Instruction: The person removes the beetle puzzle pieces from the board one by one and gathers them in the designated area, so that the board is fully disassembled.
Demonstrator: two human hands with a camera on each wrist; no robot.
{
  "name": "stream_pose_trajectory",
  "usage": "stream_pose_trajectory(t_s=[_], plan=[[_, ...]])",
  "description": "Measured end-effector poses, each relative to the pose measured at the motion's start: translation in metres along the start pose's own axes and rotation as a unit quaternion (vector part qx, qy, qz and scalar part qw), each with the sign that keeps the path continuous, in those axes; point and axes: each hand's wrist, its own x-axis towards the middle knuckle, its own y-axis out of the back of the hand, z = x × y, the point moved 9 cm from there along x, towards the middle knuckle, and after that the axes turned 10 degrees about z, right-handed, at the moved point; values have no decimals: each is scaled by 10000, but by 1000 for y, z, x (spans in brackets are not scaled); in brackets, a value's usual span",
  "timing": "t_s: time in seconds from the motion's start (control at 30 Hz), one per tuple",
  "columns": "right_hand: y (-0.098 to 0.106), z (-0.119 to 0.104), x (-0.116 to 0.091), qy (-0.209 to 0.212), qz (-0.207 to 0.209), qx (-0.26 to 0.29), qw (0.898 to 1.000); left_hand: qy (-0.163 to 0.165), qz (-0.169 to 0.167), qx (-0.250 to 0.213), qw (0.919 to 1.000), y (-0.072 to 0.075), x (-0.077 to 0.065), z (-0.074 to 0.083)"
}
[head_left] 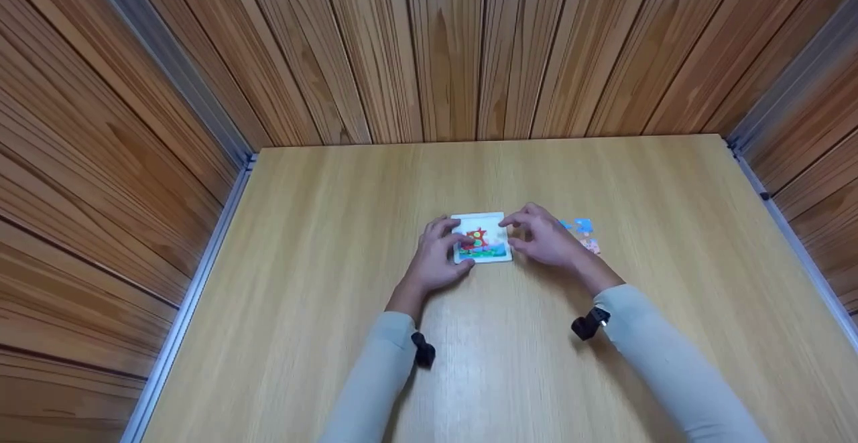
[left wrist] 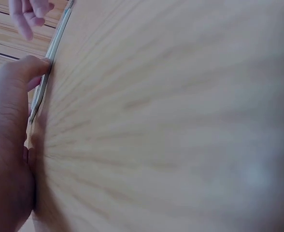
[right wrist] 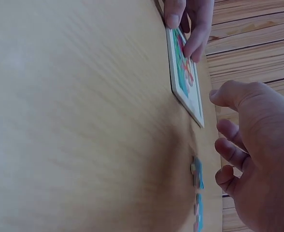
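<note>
A small white-framed jigsaw puzzle board point(head_left: 497, 235) lies flat on the table, its picture showing a red figure over green and blue. My left hand point(head_left: 436, 259) grips its left side, the thumb at the near edge and a finger reaching over the picture. In the left wrist view the thumb of the left hand point(left wrist: 11, 96) presses on the frame's edge. Over the board's right edge is my right hand point(head_left: 544, 236), fingers bent and thumb apart. The right wrist view shows nothing between the fingers of the right hand point(right wrist: 262, 140).
Loose jigsaw pieces point(head_left: 583, 225), blue and pink, lie on the table point(head_left: 322, 248) just right of the right hand, partly hidden by it. Wood-panelled walls point(head_left: 442, 47) stand behind the table and along both sides, with metal rails point(head_left: 194, 289) at the side edges.
</note>
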Motion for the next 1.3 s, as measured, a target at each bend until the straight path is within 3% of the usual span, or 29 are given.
stream_pose_trajectory(t_s=[0.37,0.7,0.8,1.07,1.3], plan=[[-16,-14,13,-145,-85,-110,9998,-51,93,-93,9999,2,1,0],[-31,-20,19,21,-88,-206,9997,-281,233,-146,9992,5,1,2],[-36,-18,21,101,-89,-159,9998,-321,243,-125,9991,4,2,2],[-58,12,35,400,241,-174,9988,-346,247,-174,9989,3,2,2],[-44,-18,22,146,5,-327,9994,-472,335,-250,9980,4,2,3]])
